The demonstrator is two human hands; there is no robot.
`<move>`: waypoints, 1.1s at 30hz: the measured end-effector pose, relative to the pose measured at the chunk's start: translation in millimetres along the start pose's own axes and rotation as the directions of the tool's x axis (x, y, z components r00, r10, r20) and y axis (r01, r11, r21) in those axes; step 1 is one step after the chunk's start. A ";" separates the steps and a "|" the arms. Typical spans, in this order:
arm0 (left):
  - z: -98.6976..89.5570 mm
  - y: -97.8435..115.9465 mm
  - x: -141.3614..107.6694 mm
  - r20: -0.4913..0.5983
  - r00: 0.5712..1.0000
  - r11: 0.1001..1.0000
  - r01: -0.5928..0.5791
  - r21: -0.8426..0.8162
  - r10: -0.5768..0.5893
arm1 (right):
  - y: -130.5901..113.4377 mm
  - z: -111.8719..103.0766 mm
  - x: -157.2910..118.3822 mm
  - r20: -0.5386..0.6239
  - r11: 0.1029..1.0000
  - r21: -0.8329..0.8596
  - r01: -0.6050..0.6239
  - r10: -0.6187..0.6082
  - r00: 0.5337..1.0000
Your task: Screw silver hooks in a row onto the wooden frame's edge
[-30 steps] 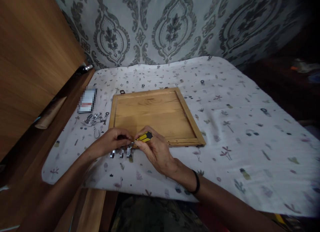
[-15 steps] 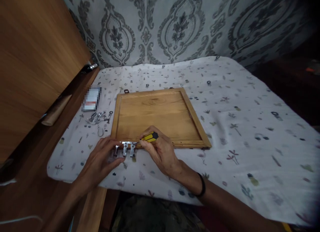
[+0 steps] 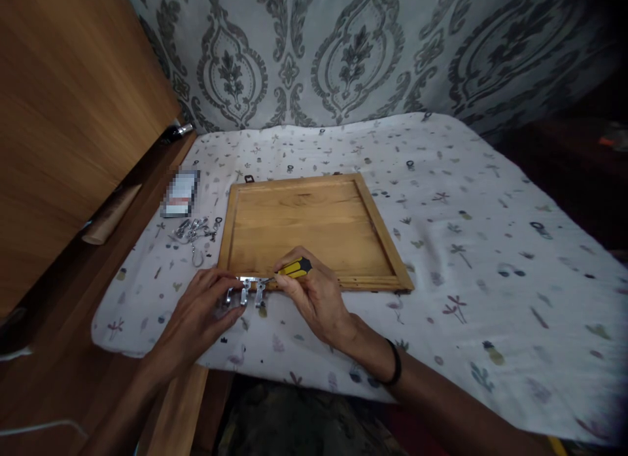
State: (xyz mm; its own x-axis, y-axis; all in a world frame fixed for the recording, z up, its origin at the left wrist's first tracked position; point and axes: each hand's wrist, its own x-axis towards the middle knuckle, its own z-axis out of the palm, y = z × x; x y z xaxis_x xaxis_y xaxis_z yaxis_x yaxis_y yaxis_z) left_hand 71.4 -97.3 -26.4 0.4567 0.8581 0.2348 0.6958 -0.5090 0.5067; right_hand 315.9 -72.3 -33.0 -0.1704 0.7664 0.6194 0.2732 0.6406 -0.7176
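Note:
A framed wooden panel [image 3: 299, 220] lies flat in front of me. Along its near edge, toward the left, sits a shiny metal hook rail [image 3: 258, 291] with several hooks pointing at me. My left hand [image 3: 199, 312] is closed on the rail's left part, fingers on top and thumb low by a hook. In my right hand [image 3: 318, 305] is a screwdriver [image 3: 294, 267] with a yellow and black handle, held tilted with its shaft pointing left and down at the rail. Where its tip meets the metal is too small to make out.
Loose metal hooks [image 3: 191, 232] lie in a pile left of the panel, below a blurred-out rectangular object [image 3: 180, 193]. A patterned white cloth [image 3: 466, 279] covers the surface. A wooden cabinet [image 3: 83, 116] stands close on the left, and a patterned wall covering [image 3: 289, 50] rises behind.
The fingers of my left hand have shifted slightly right along the rail. My right hand and the screwdriver stay in nearly the same place.

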 end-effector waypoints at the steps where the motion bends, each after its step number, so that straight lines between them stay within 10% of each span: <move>1: -0.3 0.4 0.2 0.002 1.000 1.000 -0.004 -0.002 0.004 | -0.2 -0.3 -0.1 -0.001 1.000 -0.001 0.000 0.000 1.000; 33: 23.0 16.1 22.2 0.025 0.999 0.991 -0.050 0.124 0.047 | -1.0 -1.8 1.8 0.011 1.000 0.012 0.001 -0.002 1.000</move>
State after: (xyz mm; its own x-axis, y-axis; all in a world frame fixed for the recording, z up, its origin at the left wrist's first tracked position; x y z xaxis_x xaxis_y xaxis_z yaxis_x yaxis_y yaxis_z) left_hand 105.5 -88.0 -32.1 0.5026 0.8311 0.2380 0.7353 -0.5557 0.3880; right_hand 317.1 -71.7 -30.6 -0.1810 0.7658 0.6170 0.2612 0.6423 -0.7206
